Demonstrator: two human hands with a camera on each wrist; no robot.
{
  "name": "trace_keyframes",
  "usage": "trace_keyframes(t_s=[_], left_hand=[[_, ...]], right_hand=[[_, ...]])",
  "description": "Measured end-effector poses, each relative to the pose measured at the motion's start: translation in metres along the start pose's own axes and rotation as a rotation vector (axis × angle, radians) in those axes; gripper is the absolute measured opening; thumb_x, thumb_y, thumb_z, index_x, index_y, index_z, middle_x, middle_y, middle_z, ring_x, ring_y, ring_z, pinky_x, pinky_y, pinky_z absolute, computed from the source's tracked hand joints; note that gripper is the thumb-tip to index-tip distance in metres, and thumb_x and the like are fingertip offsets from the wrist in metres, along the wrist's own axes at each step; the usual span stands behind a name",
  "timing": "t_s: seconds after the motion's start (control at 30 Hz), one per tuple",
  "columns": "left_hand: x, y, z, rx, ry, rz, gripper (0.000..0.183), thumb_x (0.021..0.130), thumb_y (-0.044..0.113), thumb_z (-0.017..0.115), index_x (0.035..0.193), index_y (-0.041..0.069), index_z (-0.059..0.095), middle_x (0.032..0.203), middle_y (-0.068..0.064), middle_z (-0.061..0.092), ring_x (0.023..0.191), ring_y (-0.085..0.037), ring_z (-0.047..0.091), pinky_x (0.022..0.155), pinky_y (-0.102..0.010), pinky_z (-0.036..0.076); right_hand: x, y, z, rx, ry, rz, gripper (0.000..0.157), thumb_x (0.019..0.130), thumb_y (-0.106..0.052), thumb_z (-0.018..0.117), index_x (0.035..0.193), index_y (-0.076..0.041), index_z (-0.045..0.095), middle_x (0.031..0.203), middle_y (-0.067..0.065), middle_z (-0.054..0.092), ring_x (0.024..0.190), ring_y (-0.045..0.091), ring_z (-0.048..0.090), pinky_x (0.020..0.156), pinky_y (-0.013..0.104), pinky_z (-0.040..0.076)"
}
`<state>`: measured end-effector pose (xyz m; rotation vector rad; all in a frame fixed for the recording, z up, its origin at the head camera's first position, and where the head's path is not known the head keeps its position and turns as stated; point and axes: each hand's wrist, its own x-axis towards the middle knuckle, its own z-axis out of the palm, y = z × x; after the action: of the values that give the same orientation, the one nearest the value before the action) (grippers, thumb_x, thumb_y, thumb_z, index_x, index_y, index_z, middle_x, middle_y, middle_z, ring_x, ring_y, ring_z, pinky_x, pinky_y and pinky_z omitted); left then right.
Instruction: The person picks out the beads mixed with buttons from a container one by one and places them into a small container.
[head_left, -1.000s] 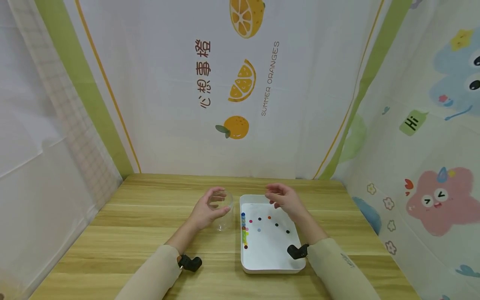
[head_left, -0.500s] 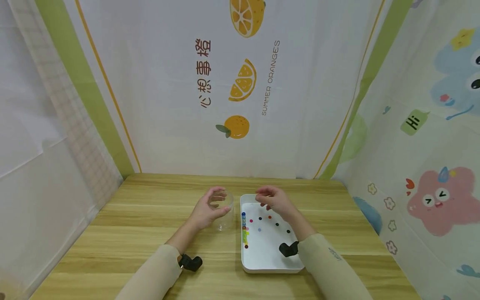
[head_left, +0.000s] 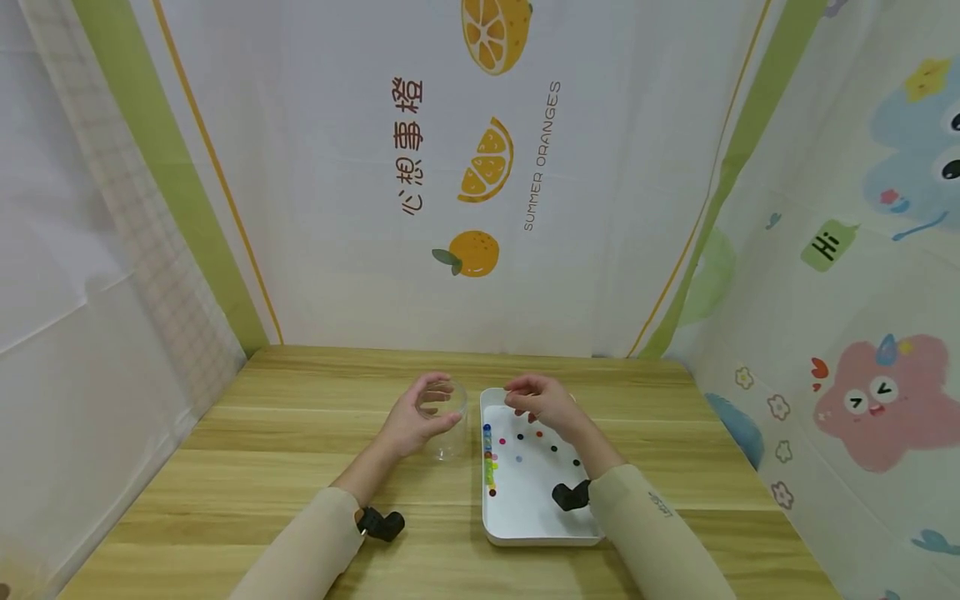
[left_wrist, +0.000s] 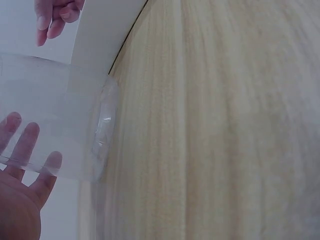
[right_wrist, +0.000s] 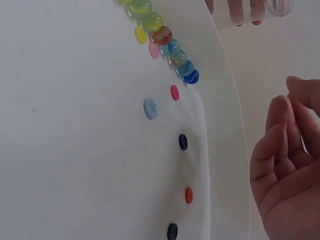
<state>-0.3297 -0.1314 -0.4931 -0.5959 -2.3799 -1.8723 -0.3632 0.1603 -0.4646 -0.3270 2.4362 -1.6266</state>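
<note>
My left hand point(head_left: 416, 421) grips a clear plastic cup point(head_left: 447, 442) standing upright on the table, left of a white tray point(head_left: 543, 537). In the left wrist view, three fingertips show through the cup wall point(left_wrist: 47, 100). No contents show in the cup. My right hand point(head_left: 551, 404) hovers over the tray's far end, its thumb and index fingertips together in the right wrist view; I cannot tell whether something small lies between them. Glass marbles point(right_wrist: 161, 35) line the tray's left wall. Several small buttons lie scattered on its floor, among them a light blue button point(right_wrist: 150, 108) and an orange button point(right_wrist: 189, 195).
The wooden table point(head_left: 300, 467) ends at a white curtain point(head_left: 337, 275) printed with oranges. Another printed curtain point(head_left: 825, 433) hangs along the right side. A black camera point(head_left: 572, 495) on the right wrist overhangs the tray.
My right hand has moved left over the tray's far end, toward the cup, and its fingers have drawn closer together. My left hand and the cup have stayed in place.
</note>
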Motion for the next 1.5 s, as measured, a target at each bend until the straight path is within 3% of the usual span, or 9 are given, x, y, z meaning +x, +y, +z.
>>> trace_keyframes(t_s=[0.4,0.67,0.97,1.2,1.5], left_hand=[[0.002,-0.002,0.000,-0.032,0.002,-0.011,0.067,0.096,0.010,0.084,0.153,0.009,0.050,0.151,-0.028,0.059,0.142,-0.053,0.055,0.119,-0.068,0.047],[0.002,-0.001,0.000,-0.032,0.005,-0.008,0.064,0.096,0.013,0.084,0.151,0.013,0.052,0.150,-0.027,0.060,0.141,-0.052,0.056,0.118,-0.067,0.047],[0.002,-0.002,0.000,-0.012,-0.004,0.006,0.069,0.097,0.014,0.083,0.155,0.005,0.048,0.150,-0.028,0.060,0.141,-0.055,0.055,0.118,-0.066,0.049],[0.000,0.000,0.000,-0.024,0.000,-0.017,0.066,0.096,0.014,0.084,0.153,0.012,0.051,0.150,-0.026,0.060,0.142,-0.053,0.055,0.119,-0.067,0.047],[-0.001,-0.001,0.000,-0.018,0.002,-0.008,0.071,0.096,0.014,0.084,0.156,0.004,0.047,0.149,-0.025,0.062,0.140,-0.051,0.057,0.117,-0.068,0.048]], right_hand=[[0.002,0.008,0.005,-0.008,-0.026,0.037,0.026,0.104,-0.022,0.077,0.128,-0.010,0.075,0.107,0.003,0.077,0.092,0.024,0.069,0.071,0.033,0.056],[-0.001,0.011,0.008,-0.013,-0.040,0.045,0.030,0.103,-0.023,0.077,0.129,-0.008,0.075,0.108,0.011,0.079,0.087,0.023,0.068,0.061,0.029,0.046],[0.002,0.016,0.014,-0.034,-0.038,0.029,0.027,0.101,-0.019,0.080,0.124,-0.007,0.076,0.100,0.003,0.078,0.083,0.016,0.069,0.066,0.028,0.050],[0.004,0.020,0.022,-0.065,-0.042,0.034,0.023,0.100,-0.018,0.081,0.121,-0.008,0.077,0.099,0.004,0.077,0.081,0.017,0.070,0.068,0.028,0.054],[0.008,0.022,0.032,-0.096,-0.061,0.042,0.018,0.100,-0.015,0.080,0.117,-0.009,0.077,0.097,0.003,0.075,0.078,0.016,0.068,0.066,0.025,0.051]])
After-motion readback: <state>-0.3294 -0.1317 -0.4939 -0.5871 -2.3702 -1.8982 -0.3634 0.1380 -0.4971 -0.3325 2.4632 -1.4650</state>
